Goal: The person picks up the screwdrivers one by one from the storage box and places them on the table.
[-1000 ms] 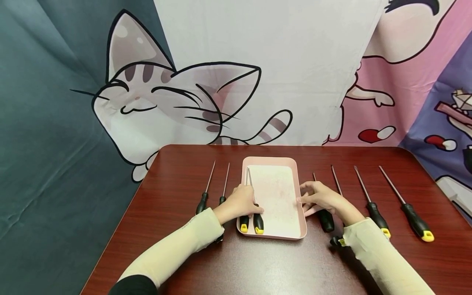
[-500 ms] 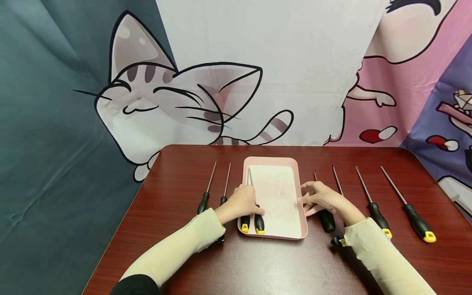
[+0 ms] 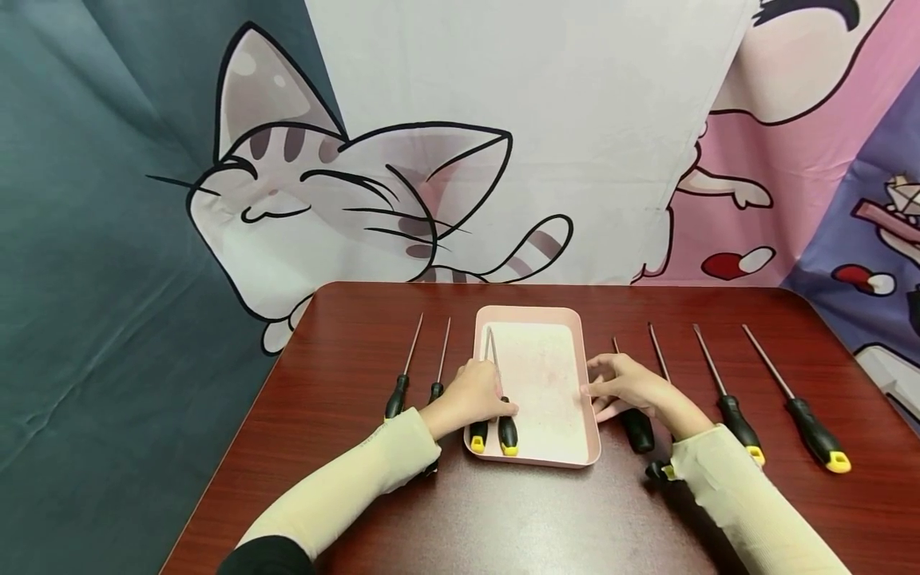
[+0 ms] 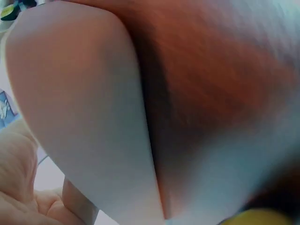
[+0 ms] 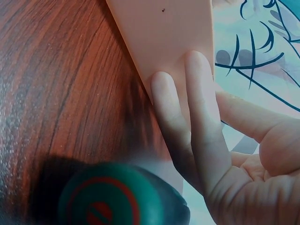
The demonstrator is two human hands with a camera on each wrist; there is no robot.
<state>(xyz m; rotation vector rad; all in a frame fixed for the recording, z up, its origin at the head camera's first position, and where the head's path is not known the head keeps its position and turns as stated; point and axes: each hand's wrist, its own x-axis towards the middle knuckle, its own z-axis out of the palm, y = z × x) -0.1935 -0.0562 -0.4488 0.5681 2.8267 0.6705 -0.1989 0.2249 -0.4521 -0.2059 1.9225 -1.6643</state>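
Note:
In the head view, two screwdrivers with black handles and yellow ends lie along the left side of a pink tray [image 3: 549, 463]. My left hand [image 3: 472, 393] reaches over the tray's left rim and grips the inner screwdriver [image 3: 508, 431] by its handle with thumb and fingers. It covers part of the outer screwdriver [image 3: 477, 435] there. My right hand [image 3: 625, 383] holds the tray's right wall. Seen from the right wrist, two fingers [image 5: 201, 89] lie straight against the outer wall, and the thumb [image 5: 246, 115] passes behind the rim.
Left of the tray lie two screwdrivers, one [image 3: 396, 395] plain to see, the other [image 3: 436, 390] partly under the left arm. Several more lie to the right, including one [image 3: 812, 423] furthest out and another [image 3: 636, 431] beside the right hand. A printed curtain [image 3: 575, 120] hangs behind the wooden table [image 3: 539, 527].
The shaft of the gripped screwdriver has shifted slightly to the right at its tip. My right hand and the tray stay as they were; the whole view drifts a little.

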